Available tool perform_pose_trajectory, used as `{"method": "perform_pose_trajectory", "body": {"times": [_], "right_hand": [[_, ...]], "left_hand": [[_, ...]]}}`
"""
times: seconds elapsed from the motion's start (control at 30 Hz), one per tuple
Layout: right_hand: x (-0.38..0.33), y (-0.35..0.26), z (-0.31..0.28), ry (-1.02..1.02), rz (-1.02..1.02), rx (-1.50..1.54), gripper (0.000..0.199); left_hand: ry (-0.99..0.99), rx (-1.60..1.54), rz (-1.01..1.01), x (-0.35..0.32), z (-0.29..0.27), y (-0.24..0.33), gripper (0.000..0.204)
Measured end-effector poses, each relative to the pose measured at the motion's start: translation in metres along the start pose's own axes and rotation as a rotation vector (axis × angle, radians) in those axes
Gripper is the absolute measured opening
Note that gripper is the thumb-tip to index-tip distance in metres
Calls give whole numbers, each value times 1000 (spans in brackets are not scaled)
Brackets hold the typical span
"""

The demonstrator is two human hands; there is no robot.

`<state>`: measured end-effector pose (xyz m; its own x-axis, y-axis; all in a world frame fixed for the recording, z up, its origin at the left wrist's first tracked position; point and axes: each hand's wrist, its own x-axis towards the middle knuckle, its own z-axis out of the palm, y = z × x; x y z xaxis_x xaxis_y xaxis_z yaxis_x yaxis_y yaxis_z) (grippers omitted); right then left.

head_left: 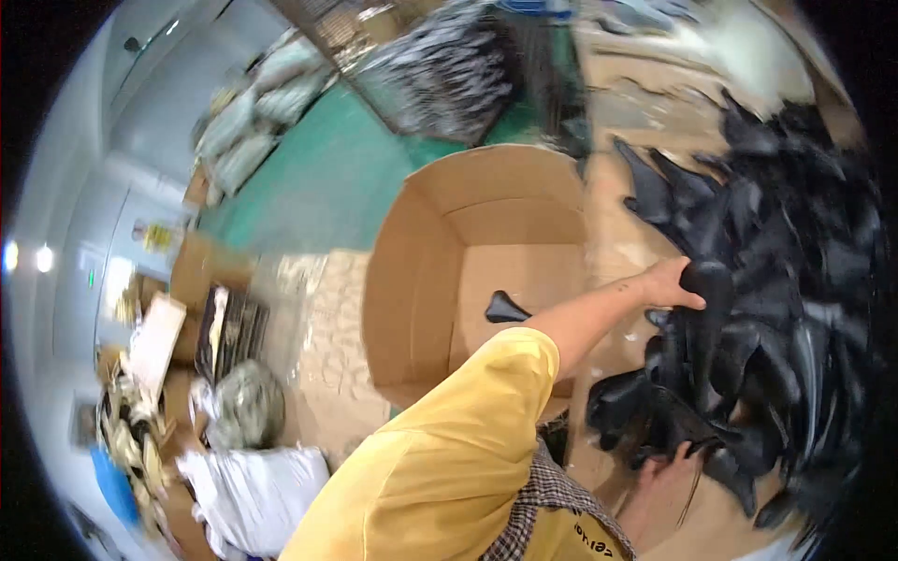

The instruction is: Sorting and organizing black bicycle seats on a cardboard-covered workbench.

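We note a long black piece at the near edge of a loose heap, its upper end at our left hand; the thumb lies over the near side and the fingers go out of sight behind it, so the hand looks closed on that end. Our right hand is lower down, well apart from the left, its fingers against the bottom edge of the heap; we cannot tell whether they grip anything. The heap is of glossy black pieces, tapered and overlapping at all angles, spread over a brown tabletop. Just left of the table we see an open cardboard box, with one small black piece lying on its bottom; our left forearm crosses over the box's near right part. Yellow sleeve and checked apron fill the lower middle. Farther left: flattened cardboard on the floor, a white sack, a greyish plastic bag just above it. Beyond the box, green floor, stacked pale sacks along the wall, and a dark heap, blurred.
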<state>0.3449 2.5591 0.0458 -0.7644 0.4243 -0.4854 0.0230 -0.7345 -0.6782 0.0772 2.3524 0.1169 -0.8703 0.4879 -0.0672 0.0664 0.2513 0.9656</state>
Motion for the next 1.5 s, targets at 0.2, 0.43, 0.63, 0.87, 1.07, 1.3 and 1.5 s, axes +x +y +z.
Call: {"method": "perform_pose_trajectory", "body": {"times": [0.2,0.43,0.63,0.87,1.07,1.3,1.5], "right_hand": [[-57,116,127,-123,472,-421,54],[-79,135,181,-586,517,-564,53],[-29,42,101,-302,261,-326,34],[36,-116,-100,324,-212,156,18],[79,-203,-208,585,-281,171,28],[181,-221,-131,443,-239,272,33],[211,-237,-131,297,-235,309,34]], "left_hand": [[897,505,-425,-206,-154,-59,78],[1089,404,-858,-379,-231,-86,76],[757,258,-476,-278,-240,-119,66],[270,-140,-280,-78,-121,-29,56],[-143,-28,-8,98,98,70,42],[-294,188,124,225,211,124,84],[-289,313,149,240,258,119,116]]}}
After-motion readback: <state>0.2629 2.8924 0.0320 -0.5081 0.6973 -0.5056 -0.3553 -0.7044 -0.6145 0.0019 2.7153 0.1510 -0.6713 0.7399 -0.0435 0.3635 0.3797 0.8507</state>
